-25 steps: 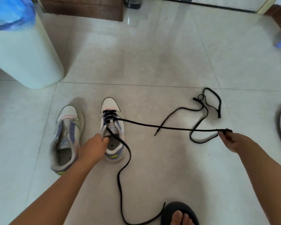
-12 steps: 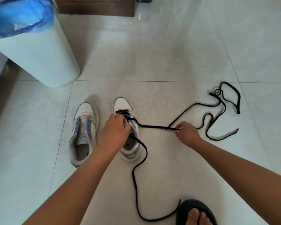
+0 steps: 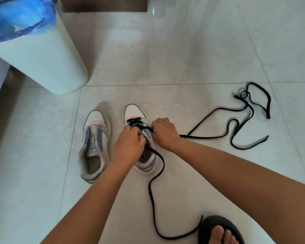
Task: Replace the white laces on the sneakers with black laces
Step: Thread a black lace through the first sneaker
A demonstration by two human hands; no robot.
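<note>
Two white and lilac sneakers stand side by side on the tiled floor. The left sneaker (image 3: 95, 143) has no lace. The right sneaker (image 3: 135, 113) has a black lace (image 3: 155, 175) threaded through its front eyelets. My left hand (image 3: 128, 147) rests over the right sneaker's tongue, fingers curled at the lace crossings. My right hand (image 3: 164, 132) pinches the black lace at the sneaker's right eyelet row. One lace end trails toward me; the other runs off to the right. A second black lace (image 3: 253, 104) lies tangled on the floor at the right.
A white bin (image 3: 42, 55) with a blue bag liner stands at the upper left. A dark wooden cabinet base (image 3: 104, 4) is at the top. My foot in a black slipper (image 3: 220, 231) is at the bottom right, next to the lace's trailing end.
My right hand has moved left along the black lace from mid-floor to the sneaker's eyelets. My left hand stays on the right sneaker. The view has shifted closer.
</note>
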